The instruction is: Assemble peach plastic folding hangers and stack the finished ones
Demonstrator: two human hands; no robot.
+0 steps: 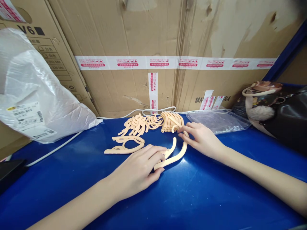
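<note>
Left hand (144, 164) grips seemingly part-joined frame (175, 157), right hand (202, 138) pinches far end; finished-looking frame (140, 144) sits left, loose pieces (137, 124) remain far.

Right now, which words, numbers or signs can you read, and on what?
"V6": left carton, beside a black square.
Recycling symbol: left carton.
"MA" and "NA": back carton; tape strips cover the middle.
Too small or blurred: left carton's other print, red-and-white tape, bag label.

Bare hands (142, 164), slender fingers (155, 149), bare forearms (82, 203)
</note>
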